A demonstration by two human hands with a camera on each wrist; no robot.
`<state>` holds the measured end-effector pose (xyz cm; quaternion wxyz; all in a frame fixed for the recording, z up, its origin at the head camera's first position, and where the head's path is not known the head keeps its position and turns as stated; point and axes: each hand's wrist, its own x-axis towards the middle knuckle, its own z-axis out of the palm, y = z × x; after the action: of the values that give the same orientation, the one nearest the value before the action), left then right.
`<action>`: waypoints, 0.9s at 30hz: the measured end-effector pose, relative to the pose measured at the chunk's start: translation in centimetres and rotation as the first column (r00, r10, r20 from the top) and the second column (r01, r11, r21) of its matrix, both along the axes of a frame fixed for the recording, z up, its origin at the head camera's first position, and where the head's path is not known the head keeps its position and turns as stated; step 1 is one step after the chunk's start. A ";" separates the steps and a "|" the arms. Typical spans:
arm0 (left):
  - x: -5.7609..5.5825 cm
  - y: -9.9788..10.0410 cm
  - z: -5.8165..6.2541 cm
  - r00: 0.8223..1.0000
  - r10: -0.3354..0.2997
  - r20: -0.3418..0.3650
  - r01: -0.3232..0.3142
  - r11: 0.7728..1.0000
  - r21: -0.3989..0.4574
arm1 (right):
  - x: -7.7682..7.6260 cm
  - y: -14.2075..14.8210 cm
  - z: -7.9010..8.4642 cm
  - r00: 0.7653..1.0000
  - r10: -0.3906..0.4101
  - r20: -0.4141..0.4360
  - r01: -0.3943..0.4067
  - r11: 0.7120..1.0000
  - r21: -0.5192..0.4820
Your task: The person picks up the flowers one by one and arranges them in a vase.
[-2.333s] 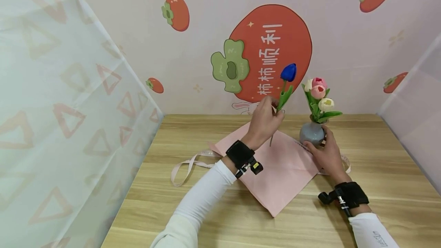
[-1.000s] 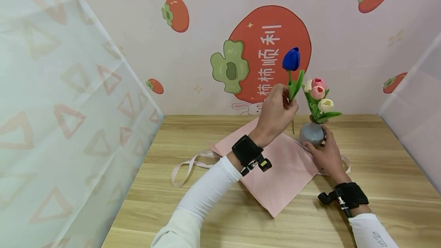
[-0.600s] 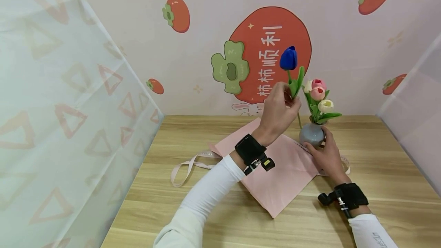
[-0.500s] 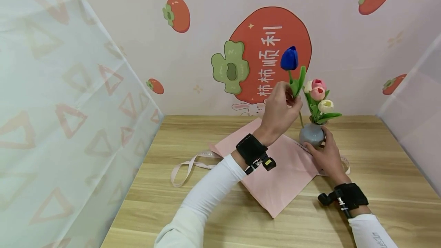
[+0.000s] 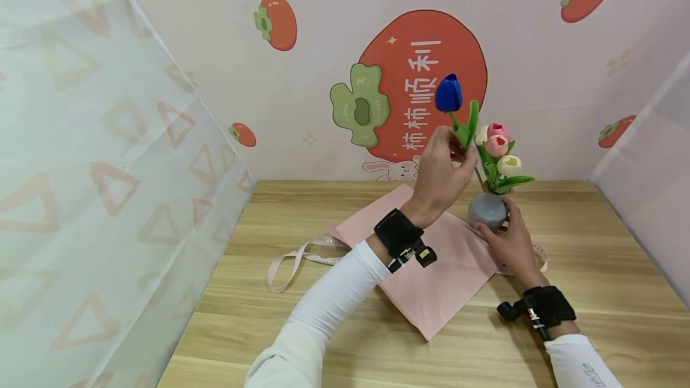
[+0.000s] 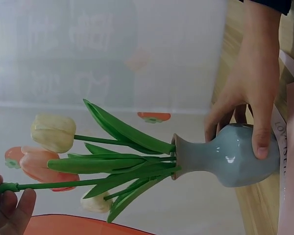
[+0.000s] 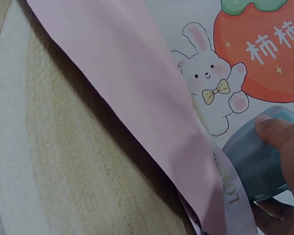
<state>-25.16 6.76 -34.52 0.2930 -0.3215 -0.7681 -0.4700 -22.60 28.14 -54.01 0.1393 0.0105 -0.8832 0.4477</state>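
My left hand (image 5: 443, 172) pinches the stem of a blue artificial tulip (image 5: 448, 93), just under its green leaves. The bloom tilts left, and the stem runs down to the mouth of a small grey-blue vase (image 5: 487, 211). In the left wrist view the tip of that stem (image 6: 54, 185) meets the vase rim, among the leaves. Pink tulips (image 5: 497, 145) and cream tulips (image 5: 510, 165) stand in the vase. My right hand (image 5: 513, 244) grips the vase body from the right, thumb in front; in the right wrist view its thumb lies on the glazed side (image 7: 255, 159).
Under the left forearm lies a pink sheet of wrapping paper (image 5: 431, 292) on the wooden table (image 5: 242, 328). A printed ribbon (image 5: 291, 265) loops out at its left, with another end near the right hand. A patterned backdrop wall (image 5: 312, 88) rises behind.
My left hand has carried the blue tulip up and right, from over the paper to the vase; its stem's lower end now reaches the vase mouth. The right hand stays on the vase.
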 end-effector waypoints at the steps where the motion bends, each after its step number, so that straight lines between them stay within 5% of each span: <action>1: 0.0 0.0 0.1 1.000 0.003 -0.003 -0.003 1.000 -0.003 | 0.0 0.0 0.0 1.000 -0.001 0.001 0.001 1.000 0.001; 11: 0.2 0.4 0.4 1.000 0.001 -0.004 -0.001 1.000 -0.012 | 0.0 0.0 0.0 1.000 0.000 0.012 0.000 1.000 -0.006; 27: -0.5 0.9 -1.2 1.000 0.002 0.008 -0.001 0.999 -0.042 | -0.1 0.0 -0.1 1.000 -0.005 0.002 0.005 1.000 -0.001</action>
<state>-25.67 7.69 -35.68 0.2833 -0.3250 -0.7793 -0.4548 -22.72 28.10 -54.10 0.1396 0.0076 -0.8831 0.4478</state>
